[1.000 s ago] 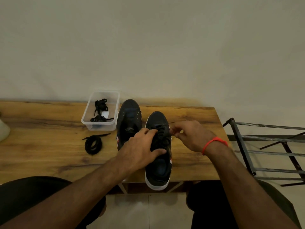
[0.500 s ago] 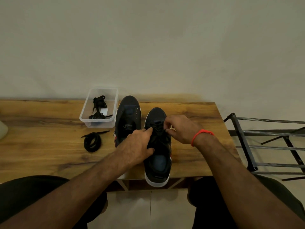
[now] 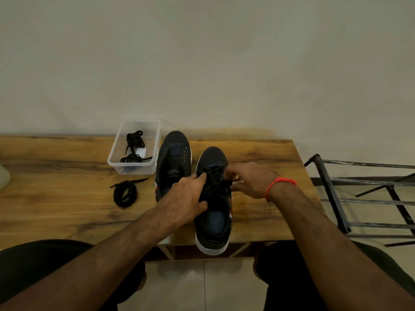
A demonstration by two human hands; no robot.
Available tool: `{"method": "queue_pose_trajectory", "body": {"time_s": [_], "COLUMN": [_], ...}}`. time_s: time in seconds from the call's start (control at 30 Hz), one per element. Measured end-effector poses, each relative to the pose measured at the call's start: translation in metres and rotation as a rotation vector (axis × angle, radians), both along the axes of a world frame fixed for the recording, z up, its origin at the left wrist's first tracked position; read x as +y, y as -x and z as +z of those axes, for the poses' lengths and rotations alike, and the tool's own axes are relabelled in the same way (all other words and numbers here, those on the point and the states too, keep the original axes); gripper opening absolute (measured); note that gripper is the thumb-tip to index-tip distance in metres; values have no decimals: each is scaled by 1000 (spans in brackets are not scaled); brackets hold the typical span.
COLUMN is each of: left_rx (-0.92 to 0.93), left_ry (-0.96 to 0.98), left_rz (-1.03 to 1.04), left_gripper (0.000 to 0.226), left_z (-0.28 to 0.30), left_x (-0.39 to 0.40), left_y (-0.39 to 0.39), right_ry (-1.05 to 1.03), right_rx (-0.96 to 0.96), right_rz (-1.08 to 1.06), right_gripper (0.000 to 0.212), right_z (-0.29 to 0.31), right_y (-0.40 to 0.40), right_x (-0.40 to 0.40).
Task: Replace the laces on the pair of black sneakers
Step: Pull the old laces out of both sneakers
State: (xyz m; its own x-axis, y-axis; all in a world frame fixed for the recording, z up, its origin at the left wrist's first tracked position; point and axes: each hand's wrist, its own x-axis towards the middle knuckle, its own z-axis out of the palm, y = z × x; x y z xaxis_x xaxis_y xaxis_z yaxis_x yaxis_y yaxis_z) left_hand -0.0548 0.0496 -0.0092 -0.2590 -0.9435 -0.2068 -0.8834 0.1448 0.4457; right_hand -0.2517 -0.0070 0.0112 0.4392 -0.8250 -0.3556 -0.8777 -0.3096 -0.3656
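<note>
Two black sneakers stand side by side on the wooden table (image 3: 56, 198), toes to the wall. The left sneaker (image 3: 174, 162) has no laces in its eyelets. The right sneaker (image 3: 213, 221) has a black lace (image 3: 215, 182) across its tongue, and its heel overhangs the table's front edge. My left hand (image 3: 186, 198) grips the left side of the right sneaker, index finger on the lace. My right hand (image 3: 249, 180), with a red band at the wrist, pinches the lace at the sneaker's right side.
A coiled black lace (image 3: 125, 193) lies on the table left of the sneakers. Behind it a clear plastic box (image 3: 134, 147) holds more black laces. A metal rack (image 3: 363, 198) stands right of the table. My knees are below the front edge.
My right hand has shifted left to the right sneaker's eyelets and now pinches the lace there. My left hand has slid slightly up along the sneaker's left side.
</note>
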Motion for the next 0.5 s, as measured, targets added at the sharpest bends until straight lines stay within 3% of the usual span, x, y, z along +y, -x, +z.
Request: {"method": "queue_pose_trajectory", "body": {"time_s": [0.1,0.2,0.4,0.5], "left_rx": [5,0,-10,-20], "left_ry": [-4,-10,-21,-21], "left_rz": [-4,-6,-15,-14], "left_gripper": [75,72,68,70], "left_z": [1,1,2,3], "left_x": [0,0,0,0], "left_y": [0,-1,0,1], "right_ry": [56,103,326,418], "right_rx": [15,-29,-32,-157], "right_rz": [27,4,-283,-529], "right_gripper": [3,8,9,9], "right_z": [-3,2,7,14], "right_y": [-5,-3,4,16], "right_x": [-2,-4,-10,-15]}}
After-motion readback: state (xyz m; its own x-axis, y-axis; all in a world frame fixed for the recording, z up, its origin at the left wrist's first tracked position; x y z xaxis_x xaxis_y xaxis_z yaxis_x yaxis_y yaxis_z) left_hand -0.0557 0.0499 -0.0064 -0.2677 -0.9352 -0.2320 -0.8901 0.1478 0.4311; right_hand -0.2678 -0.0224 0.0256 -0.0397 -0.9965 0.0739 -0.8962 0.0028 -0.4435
